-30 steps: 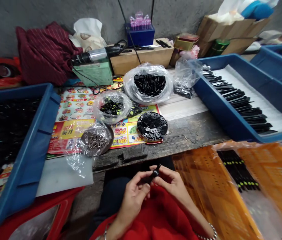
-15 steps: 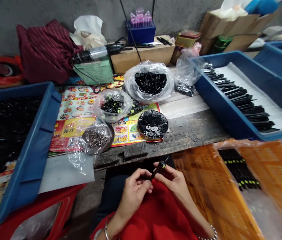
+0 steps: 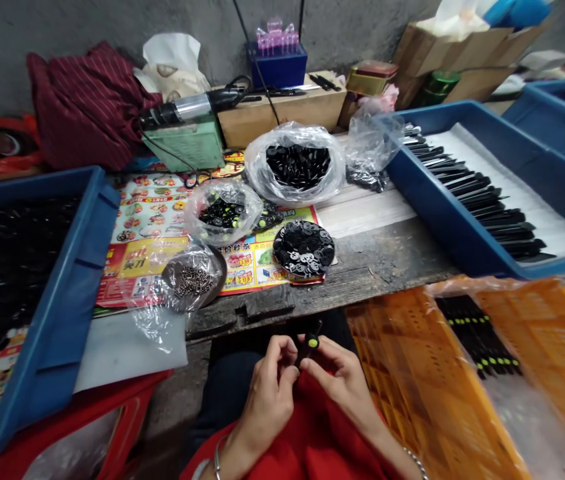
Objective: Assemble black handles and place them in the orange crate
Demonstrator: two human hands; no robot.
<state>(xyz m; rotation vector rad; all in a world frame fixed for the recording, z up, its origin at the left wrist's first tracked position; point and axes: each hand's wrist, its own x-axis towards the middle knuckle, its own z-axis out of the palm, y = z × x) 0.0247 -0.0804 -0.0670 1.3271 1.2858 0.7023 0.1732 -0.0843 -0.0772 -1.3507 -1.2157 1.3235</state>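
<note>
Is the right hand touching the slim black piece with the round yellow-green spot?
Touching. The head view shows the right hand holding the slim black piece between thumb and fingers.

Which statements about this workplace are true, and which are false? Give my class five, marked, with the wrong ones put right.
1. The left hand and right hand are both on one black piece. True.
2. The black piece has no coloured mark. False: it bears a yellow-green disc.
3. A round dish holds small metal pieces. True.
4. The orange crate is at the picture's left. False: the orange crate is at the right.
5. A pink clip sits on a blue box. True.
</note>
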